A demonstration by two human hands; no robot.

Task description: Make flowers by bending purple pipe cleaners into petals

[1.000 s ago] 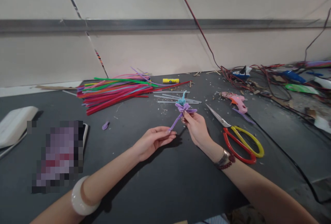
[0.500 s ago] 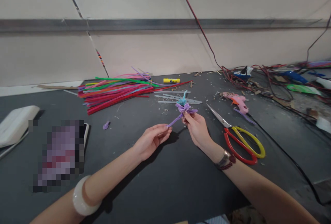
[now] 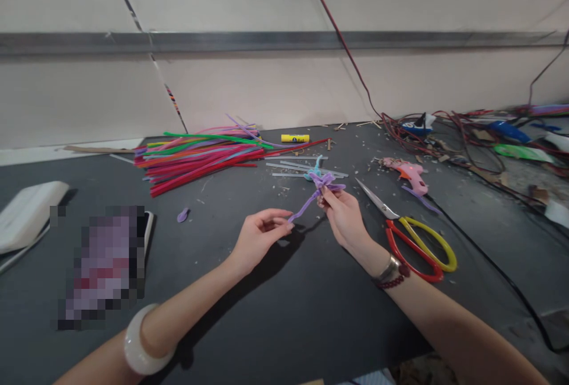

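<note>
Between my hands is a purple pipe cleaner flower, its looped petals facing away from me. My right hand pinches it at the base of the petals. From there a purple pipe cleaner end slants down to the left, and my left hand pinches its tip between thumb and fingers. Just behind the petals shows a light blue pipe cleaner piece; whether it is joined to the flower I cannot tell. Scissors with red and yellow handles lie open right of my right hand.
A pile of coloured pipe cleaners lies at the back left, near a yellow glue stick and clear glue sticks. A pink glue gun and tangled wires are right. A pixelated phone and white box sit left.
My right hand has shifted slightly right and down, tilting the flower. My left hand has turned a little, and the purple end between the hands now bends more.
</note>
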